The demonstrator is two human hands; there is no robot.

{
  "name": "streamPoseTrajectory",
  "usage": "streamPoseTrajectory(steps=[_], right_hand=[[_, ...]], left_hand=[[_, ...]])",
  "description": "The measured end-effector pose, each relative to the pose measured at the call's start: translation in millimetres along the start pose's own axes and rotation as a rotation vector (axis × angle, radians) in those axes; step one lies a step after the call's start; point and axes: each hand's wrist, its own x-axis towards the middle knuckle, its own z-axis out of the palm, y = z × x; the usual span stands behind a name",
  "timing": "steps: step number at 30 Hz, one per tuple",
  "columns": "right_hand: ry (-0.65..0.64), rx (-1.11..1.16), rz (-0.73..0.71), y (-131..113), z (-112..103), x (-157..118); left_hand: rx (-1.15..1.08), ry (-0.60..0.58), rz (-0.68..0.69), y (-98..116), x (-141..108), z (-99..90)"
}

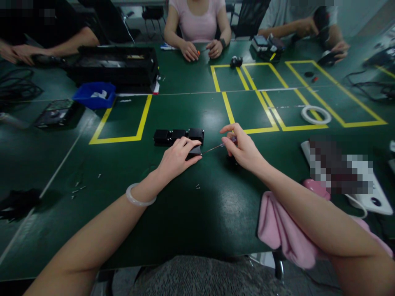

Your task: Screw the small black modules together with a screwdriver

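Observation:
My left hand (180, 156) is closed on a small black block (194, 151), pressing it against the table. In my right hand (242, 148) is a screwdriver (217, 146), gripped by its translucent purplish handle. Its thin metal shaft points left, and the tip meets the right end of the block, where a screw may sit; that is too small to tell. Just behind my left hand stands a row of three similar black blocks (178, 135) with small shiny bits at their ends. A dark object under my right hand is mostly hidden.
Loose screws (198, 187) lie near me, with several more screws (78, 189) to the left. Yellow tape (143, 119) marks the green table. A blue bin (95, 95), a white tape roll (316, 115) and a pink cloth (284, 230) lie around. Co-workers sit opposite.

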Motion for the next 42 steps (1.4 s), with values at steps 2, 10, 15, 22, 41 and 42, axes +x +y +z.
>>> streamPoseTrajectory(steps=[2, 10, 15, 22, 41, 42], right_hand=[[-0.006, -0.001, 0.023, -0.1, -0.1, 0.2], [0.005, 0.013, 0.006, 2.0, -0.1, 0.3], [0.004, 0.023, 0.046, 2.3, -0.4, 0.6], [-0.001, 0.016, 0.053, 0.1, -1.6, 0.9], [-0.008, 0.06, 0.063, 3.7, 1.1, 0.3], [-0.007, 0.06, 0.052, 3.7, 1.2, 0.2]], left_hand=[[0.001, 0.002, 0.001, 0.2, -0.1, -0.4], [-0.003, 0.003, -0.009, 1.0, 0.3, -0.4], [-0.004, 0.01, -0.002, 0.9, 0.4, 0.1], [0.003, 0.002, 0.003, 1.2, 0.4, -0.1], [0.01, -0.001, -0.001, 0.7, 0.4, 0.2], [0.008, 0.001, 0.0, 0.6, 0.4, 0.2]])
